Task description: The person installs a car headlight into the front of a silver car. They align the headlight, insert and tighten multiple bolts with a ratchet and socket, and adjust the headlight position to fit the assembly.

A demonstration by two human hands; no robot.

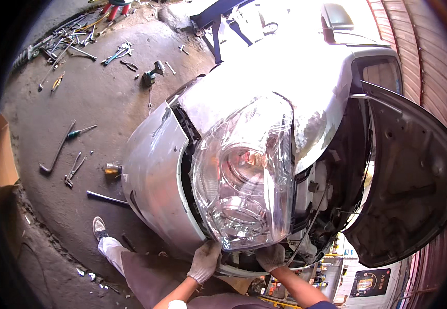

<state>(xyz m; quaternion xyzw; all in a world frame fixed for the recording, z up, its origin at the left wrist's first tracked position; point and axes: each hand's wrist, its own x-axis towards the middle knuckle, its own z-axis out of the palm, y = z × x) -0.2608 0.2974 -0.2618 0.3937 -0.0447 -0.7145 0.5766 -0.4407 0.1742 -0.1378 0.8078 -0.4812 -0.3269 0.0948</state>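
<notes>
A large clear headlight [244,180] sits at the front corner of a silver car, beside the loose-looking bumper [156,180]. A dark gap runs between the two. My left hand [205,261], in a pale knitted glove, is closed at the bumper's near edge, close to the headlight's lower left corner. My right hand [271,257], also gloved, is at the underside of the headlight's near edge; its fingers are tucked out of sight.
The dark hood [409,175] stands raised at right over the engine bay [318,201]. On the floor at left lie a bent wrench [58,149], a screwdriver [81,132], pliers [74,170] and a cordless drill [153,74]. More tools [74,38] are heaped farther back. A bar [107,197] lies by the bumper.
</notes>
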